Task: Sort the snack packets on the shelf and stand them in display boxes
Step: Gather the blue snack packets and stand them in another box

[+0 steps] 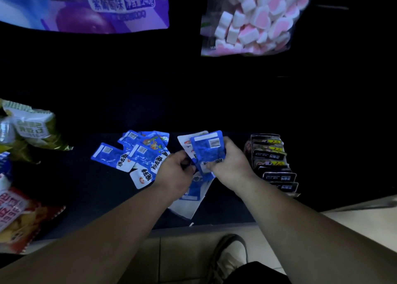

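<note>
The dark shelf (86,187) swallows most detail, and I cannot tell whether my left hand (175,172), fingers curled, pinches anything. My right hand (231,165) grips a fanned blue stack (207,152) at the shelf's centre. Loose packets (133,154) lie at nine o'clock. At three o'clock, a display box (265,135) holds upright black packets (271,154).

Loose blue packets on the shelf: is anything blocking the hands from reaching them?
Nothing visible does. The loose blue packets lie on the shelf right beside the left hand. Both it and the right hand grip a stack of packets, though.
</note>
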The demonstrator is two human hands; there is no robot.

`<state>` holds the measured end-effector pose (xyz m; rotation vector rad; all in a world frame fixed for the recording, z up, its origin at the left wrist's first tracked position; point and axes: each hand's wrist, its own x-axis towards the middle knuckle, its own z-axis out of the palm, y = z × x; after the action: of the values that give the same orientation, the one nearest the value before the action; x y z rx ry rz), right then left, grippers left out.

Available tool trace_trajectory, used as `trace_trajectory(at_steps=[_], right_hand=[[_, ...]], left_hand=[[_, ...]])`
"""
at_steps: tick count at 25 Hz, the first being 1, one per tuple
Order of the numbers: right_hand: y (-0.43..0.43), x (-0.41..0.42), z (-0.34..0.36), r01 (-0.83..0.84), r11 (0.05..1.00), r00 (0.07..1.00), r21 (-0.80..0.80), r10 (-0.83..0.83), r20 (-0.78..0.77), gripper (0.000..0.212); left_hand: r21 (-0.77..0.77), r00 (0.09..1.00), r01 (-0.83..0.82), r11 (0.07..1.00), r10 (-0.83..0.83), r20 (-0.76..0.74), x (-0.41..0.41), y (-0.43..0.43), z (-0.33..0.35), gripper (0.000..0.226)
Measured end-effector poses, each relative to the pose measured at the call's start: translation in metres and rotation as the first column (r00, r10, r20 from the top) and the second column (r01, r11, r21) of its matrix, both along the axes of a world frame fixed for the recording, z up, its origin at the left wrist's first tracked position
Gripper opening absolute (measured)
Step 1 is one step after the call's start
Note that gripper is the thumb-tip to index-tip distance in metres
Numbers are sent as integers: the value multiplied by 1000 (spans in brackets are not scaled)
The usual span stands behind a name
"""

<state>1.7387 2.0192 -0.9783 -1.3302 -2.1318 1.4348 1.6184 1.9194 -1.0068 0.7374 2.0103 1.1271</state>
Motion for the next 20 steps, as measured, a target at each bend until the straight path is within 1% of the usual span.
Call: trace_trajectory(at_steps=[3, 6, 8, 10, 11, 13, 15, 17, 20], right_hand=[[0, -13, 3, 13, 1000, 998, -24, -14, -54, 43], [-4, -22, 6, 42, 990, 992, -138, -57, -108, 47], [-8, -23, 3, 42, 989, 995, -139, -54, -83, 43], [-8, -21, -3, 34, 997, 999, -64, -35, -14, 40], [-6, -21, -4, 46, 998, 999, -44, -46, 9, 35], [-1, -20, -3, 69, 996, 998, -51, -69, 2, 27], [2, -21, 2, 42, 997, 999, -57, -42, 2, 23], [3, -22, 6, 8, 998, 1000, -67, -9, -8, 19], [3, -25, 12, 22, 997, 997, -77, -28, -76, 12]], left_hand=[[60, 1000, 1, 998, -1, 7, -4, 0, 4, 30], [133, 1000, -15, 991, 14, 8, -12, 0, 9, 39], [121, 1000, -17, 993, 20, -20, -16, -2, 10, 34], [48, 998, -30, 998, 33, -61, -19, -5, 8, 24], [21, 996, -44, 999, 45, -71, -21, -5, 9, 23], [11, 995, -51, 999, 52, -84, -21, -4, 10, 24], [33, 993, -33, 999, 37, -110, -21, -5, 13, 24], [85, 989, -20, 996, 33, -147, -22, -6, 16, 17], [171, 980, -21, 985, 54, -190, -24, -8, 14, 14]])
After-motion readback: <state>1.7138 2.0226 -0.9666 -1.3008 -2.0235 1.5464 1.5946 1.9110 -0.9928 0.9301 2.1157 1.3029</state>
